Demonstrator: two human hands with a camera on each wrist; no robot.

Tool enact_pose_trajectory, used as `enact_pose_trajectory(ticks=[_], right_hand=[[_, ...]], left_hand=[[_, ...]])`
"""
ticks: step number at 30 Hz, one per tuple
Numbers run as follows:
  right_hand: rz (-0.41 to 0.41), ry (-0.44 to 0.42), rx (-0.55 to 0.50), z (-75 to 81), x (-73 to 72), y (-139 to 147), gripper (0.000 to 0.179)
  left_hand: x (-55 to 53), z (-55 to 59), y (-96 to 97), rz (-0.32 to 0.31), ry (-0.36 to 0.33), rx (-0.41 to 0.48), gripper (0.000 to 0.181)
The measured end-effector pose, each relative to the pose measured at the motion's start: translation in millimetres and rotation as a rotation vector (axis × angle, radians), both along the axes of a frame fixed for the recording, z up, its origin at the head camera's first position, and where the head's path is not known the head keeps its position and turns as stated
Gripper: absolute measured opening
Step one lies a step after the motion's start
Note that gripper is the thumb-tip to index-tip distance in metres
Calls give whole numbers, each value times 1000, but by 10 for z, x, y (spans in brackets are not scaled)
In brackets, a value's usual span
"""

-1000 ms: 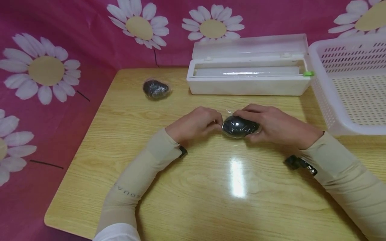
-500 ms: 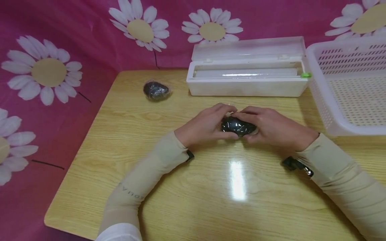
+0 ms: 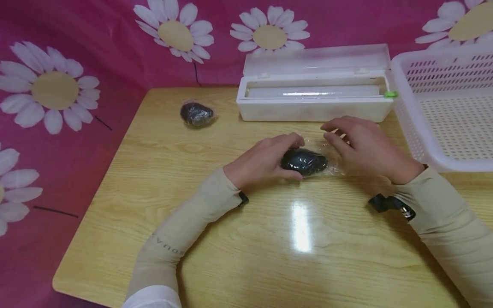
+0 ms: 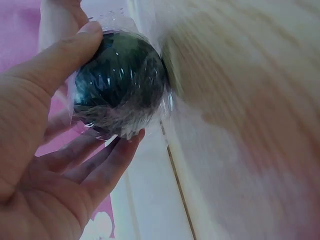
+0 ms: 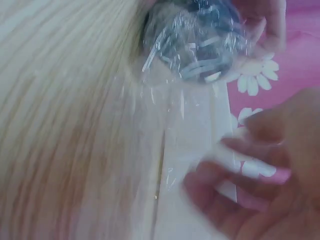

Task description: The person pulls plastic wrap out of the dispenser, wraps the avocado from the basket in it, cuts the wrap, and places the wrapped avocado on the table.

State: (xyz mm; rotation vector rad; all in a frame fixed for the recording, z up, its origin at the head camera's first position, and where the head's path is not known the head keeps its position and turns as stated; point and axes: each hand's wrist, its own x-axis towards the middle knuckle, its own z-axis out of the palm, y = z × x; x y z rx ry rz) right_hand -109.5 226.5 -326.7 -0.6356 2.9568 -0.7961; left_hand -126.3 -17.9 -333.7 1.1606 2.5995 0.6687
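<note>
On the table, a dark green avocado (image 3: 305, 162) lies wrapped in clear cling film, with loose film (image 3: 334, 170) spreading from its right end. My left hand (image 3: 263, 159) grips it from the left, thumb on the near side and fingers on the far side. In the left wrist view the film on the avocado (image 4: 120, 75) looks creased and shiny. Off to the right, my right hand (image 3: 366, 147) is lifted away from the avocado, its fingers loosely bent and holding nothing. That hand (image 5: 245, 185) is blurred in the right wrist view.
A second wrapped avocado (image 3: 197, 114) lies at the back left of the wooden table (image 3: 246, 239). Behind the hands stands a white cling film box (image 3: 313, 110) with its lid up and a roll inside. A white plastic basket (image 3: 417, 128) is at the right.
My left hand first pinched film at the avocado's left end, then moved right and took hold of the avocado. My right hand has let go and moved up and to the right.
</note>
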Motion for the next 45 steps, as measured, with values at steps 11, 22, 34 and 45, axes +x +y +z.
enact_pose_trajectory(ticks=[11, 22, 34, 45], right_hand=[[-85, -246, 256, -117, -105, 121, 46], [-52, -138, 226, -5, -82, 143, 20], [-154, -131, 32, 162, 71, -101, 13], [-89, -354, -223, 200, 110, -165, 29]], left_hand=[[48, -11, -11, -30, 47, -33, 62], [50, -9, 13, -44, 101, -36, 53], [38, 75, 151, -71, 164, -97, 49], [18, 24, 182, -55, 147, 14, 81]])
